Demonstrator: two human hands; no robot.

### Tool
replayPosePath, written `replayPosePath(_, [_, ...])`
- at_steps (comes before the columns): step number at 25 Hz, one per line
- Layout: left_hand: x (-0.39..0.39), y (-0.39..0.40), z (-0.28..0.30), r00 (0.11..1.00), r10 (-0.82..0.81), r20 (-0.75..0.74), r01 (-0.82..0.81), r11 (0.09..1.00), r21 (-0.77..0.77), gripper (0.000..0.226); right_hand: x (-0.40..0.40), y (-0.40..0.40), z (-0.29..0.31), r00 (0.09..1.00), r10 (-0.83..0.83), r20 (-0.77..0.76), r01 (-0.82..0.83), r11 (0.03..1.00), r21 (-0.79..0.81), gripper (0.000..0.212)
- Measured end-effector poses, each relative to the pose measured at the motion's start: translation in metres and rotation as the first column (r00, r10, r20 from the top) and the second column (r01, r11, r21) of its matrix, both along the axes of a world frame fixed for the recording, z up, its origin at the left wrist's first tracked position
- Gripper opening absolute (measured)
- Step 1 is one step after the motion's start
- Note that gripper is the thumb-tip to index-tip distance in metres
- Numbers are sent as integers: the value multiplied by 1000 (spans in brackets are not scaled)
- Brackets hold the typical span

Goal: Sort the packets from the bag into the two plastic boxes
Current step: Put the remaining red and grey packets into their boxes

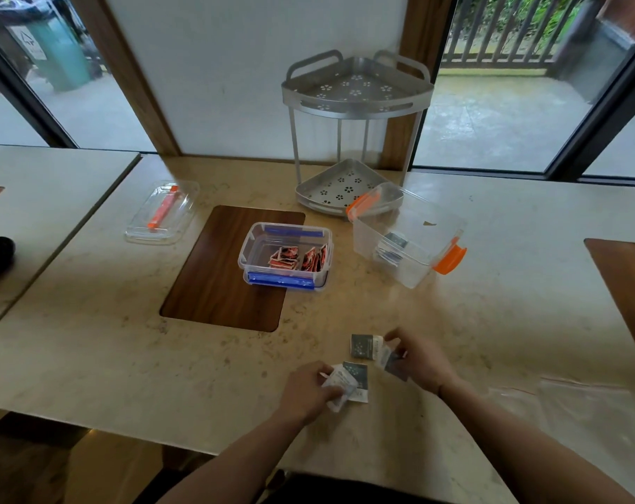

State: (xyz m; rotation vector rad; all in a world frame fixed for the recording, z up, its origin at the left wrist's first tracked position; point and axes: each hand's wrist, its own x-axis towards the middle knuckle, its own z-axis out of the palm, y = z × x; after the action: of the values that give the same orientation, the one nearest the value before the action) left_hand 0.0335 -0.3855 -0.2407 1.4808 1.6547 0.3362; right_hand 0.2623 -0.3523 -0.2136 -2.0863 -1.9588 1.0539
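Motion blur smears the print on the small grey-and-white packets, so their labels cannot be read, and the clear zip-top plastic bag (577, 401) at the right is faint against the pale marble table (90, 340). Both forearms reach in from the bottom edge over the near part of the table. The left hand (305, 391) is curled, fingers pinching a few grey-and-white packets (348, 381) low on the tabletop. The right hand (421, 358), palm turned inward, nips another small cluster of grey packets (368, 346) between thumb and fingers. Farther back, the clear plastic box with blue clips (286, 254) holds red-and-black packets (297, 258); the clear box with orange clips (406, 234) to its right holds grey ones, seen dimly through its wall.
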Motion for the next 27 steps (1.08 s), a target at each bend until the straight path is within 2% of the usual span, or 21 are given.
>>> replayPosePath(3, [17,-1,3,998,50,-38,-51,998,-34,14,-4,18,4,996,80,37,-79,997,-20,44])
replayPosePath(8, [44,-10,5,983,175,-56,-178,983,-54,19,-22,37,1,986,159,59,-155,986,-61,50])
replayPosePath(11, [54,-16,-1,969,156,-190,-153,988,31,21,-23,45,-9,971,221,86,-214,973,-92,39])
replayPosePath(14, [62,-20,-1,944,169,-285,-162,986,49,28,-19,45,-17,959,270,86,-262,961,-91,22])
replayPosePath(18, [75,-24,3,925,199,-324,-172,979,109,29,-12,47,-24,936,312,161,-316,949,0,22])
replayPosePath(21, [81,-27,2,908,218,-359,-190,975,112,25,-6,47,-29,934,318,162,-324,946,13,18])
replayPosePath(23, [80,-30,-2,924,246,-293,-235,969,71,19,-2,45,-29,955,280,102,-280,960,-17,16])
replayPosePath(25, [77,-30,0,929,344,-138,-347,938,4,18,5,41,-27,978,210,18,-209,976,-61,17])
replayPosePath(27, [71,-29,5,883,469,7,-468,882,-53,15,13,37,-27,989,134,-62,-140,985,-97,21])
